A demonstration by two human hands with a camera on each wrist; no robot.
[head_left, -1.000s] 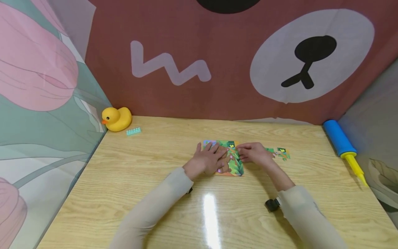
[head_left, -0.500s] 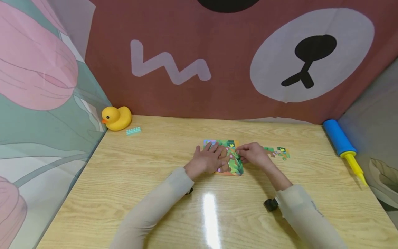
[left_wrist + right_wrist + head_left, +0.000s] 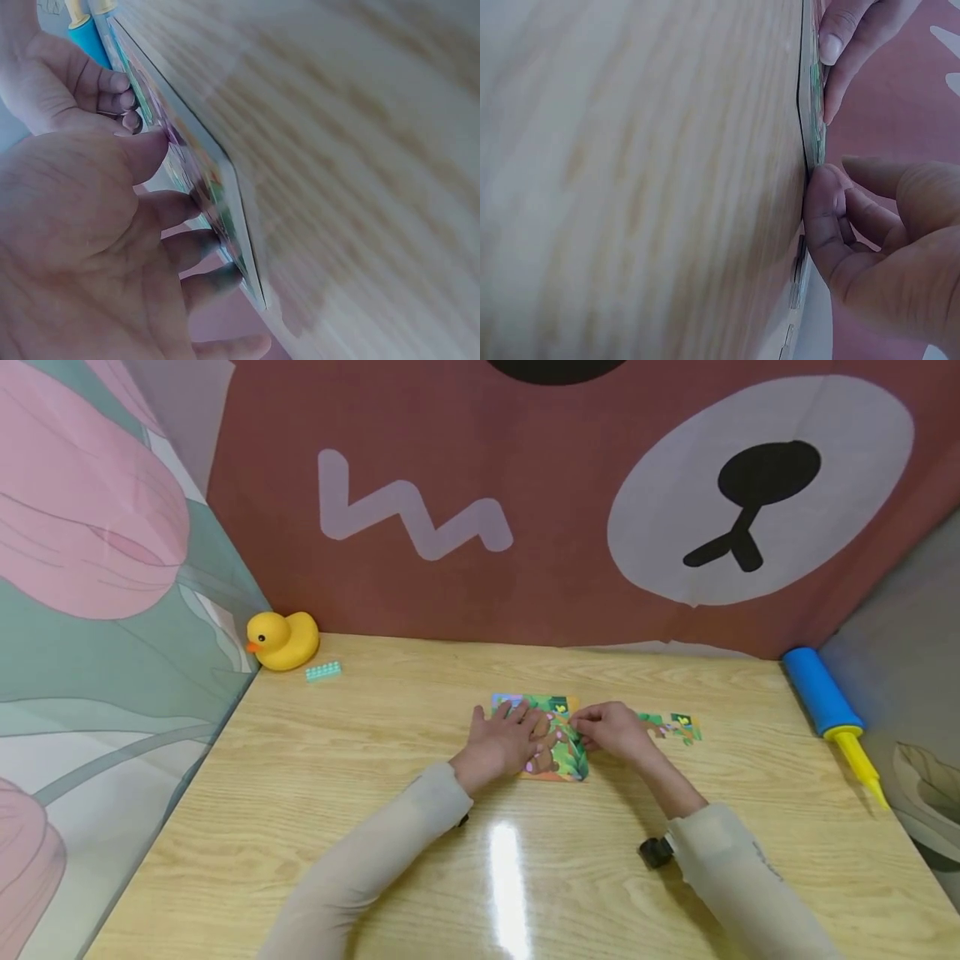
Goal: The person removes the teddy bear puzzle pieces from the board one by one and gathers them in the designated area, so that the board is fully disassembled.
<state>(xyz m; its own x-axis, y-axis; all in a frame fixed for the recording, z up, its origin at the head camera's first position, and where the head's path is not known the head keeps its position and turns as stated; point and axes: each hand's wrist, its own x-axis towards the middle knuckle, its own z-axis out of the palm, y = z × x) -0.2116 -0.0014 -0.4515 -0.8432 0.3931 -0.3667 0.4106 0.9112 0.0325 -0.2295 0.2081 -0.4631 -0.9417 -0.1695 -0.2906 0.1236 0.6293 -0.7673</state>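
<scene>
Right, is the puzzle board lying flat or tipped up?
Flat: the puzzle board lies along the tabletop, the left hand spread over it.

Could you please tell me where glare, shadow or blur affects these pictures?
Head view: a white glare streak on the table, soft shadow beneath the right forearm; left wrist view: hazy and pale, with the table's grain smeared; right wrist view: grain likewise soft, a darker patch beside the right hand.

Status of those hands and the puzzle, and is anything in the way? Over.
Left hand spread on puzzle, covering part. Right hand at its right edge, grip unclear. Loose pieces right of that; nothing visibly blocking.
</scene>
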